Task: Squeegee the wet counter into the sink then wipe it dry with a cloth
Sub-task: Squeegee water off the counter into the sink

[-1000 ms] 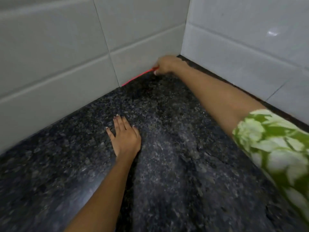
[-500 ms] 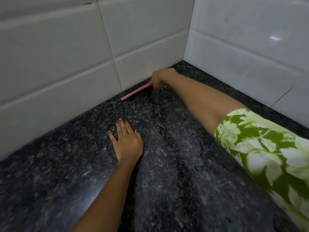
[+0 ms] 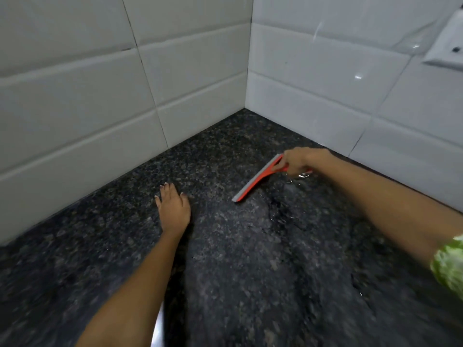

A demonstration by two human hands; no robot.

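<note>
Granite bench [image 3: 250, 271]: dark, speckled stone filling the lower view, meeting white tiled walls at an inner corner [image 3: 246, 110]; that corner serves as the landmark below.
Wet patches: glossy streaks and small beads of water on the bench, nearer the viewer than the corner and to its right, some just under the right hand.
Squeegee [image 3: 255, 180]: orange-red body with a pale grey blade edge; it lies slanted, its blade edge down on the bench, on the viewer's side of the corner and slightly right of it, well clear of both walls.
Right hand [image 3: 298, 162]: its grip is closed around the squeegee's handle end, which the fingers mostly hide; the hand sits right of the corner, near the foot of the right wall but apart from it.
Right sleeve [image 3: 448, 266]: green and white leaf print, at the right edge of the view.
Left hand [image 3: 174, 209]: palm down and flat on the bench, fingers together and stretched toward the left wall; its grip holds nothing. It rests left of the corner and nearer the viewer, well apart from the squeegee.
Tiled walls [image 3: 100, 96]: white rectangular tiles with raised bands.
Wall plate [image 3: 448, 48]: white fitting high on the right wall, far right of the corner, partly cut off by the edge of the view.
</note>
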